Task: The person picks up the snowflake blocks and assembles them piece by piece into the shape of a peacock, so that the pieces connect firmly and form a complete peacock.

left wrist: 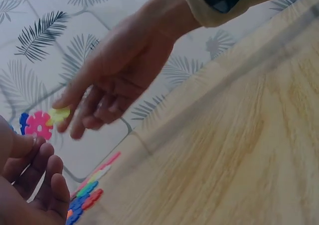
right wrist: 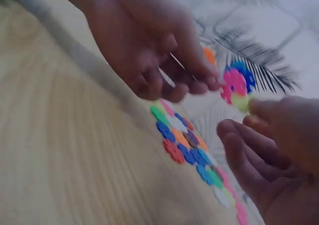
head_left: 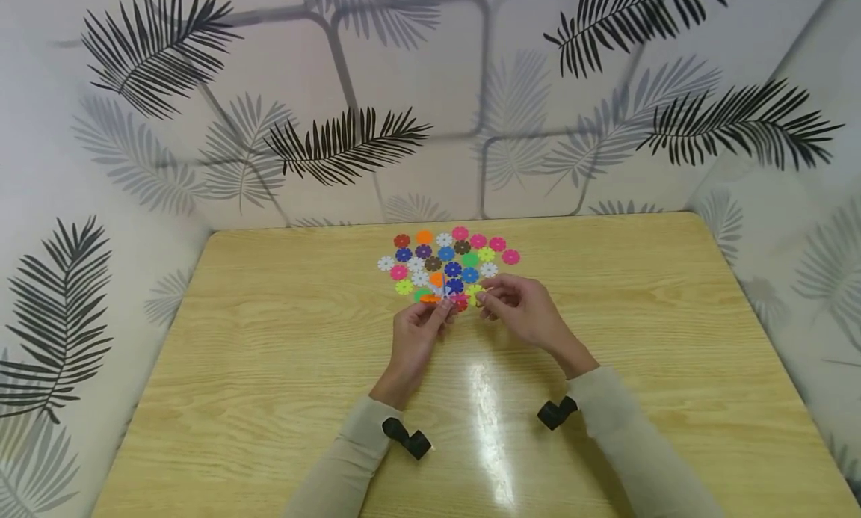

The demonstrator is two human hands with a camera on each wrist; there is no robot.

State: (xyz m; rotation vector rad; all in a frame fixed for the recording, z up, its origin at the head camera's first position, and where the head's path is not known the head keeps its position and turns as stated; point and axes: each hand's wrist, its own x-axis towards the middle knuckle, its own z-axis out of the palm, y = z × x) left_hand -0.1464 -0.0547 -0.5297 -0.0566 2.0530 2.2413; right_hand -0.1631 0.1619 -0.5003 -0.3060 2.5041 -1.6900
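Thumb and fingers of my left hand [head_left: 415, 337] pinch a small cluster of notched plastic flower discs above the table. In it I see a pink disc [left wrist: 34, 120], a blue disc [right wrist: 242, 68] behind it and an orange disc [head_left: 429, 298] to the left. A yellow disc [left wrist: 61, 114] is pinched between thumb and index finger of my right hand [head_left: 528, 312], its edge meeting the pink disc. In both wrist views the two hands face each other, the other fingers loosely bent. My fingertips hide part of the cluster.
Behind the hands, many loose flower discs [head_left: 454, 269] in several colours lie flat on the wooden table [head_left: 282, 338]. A wall with a leaf pattern [head_left: 430, 92] rises right at the table's far edge. Dark wrist cameras [head_left: 406, 438] sit at both sleeves.
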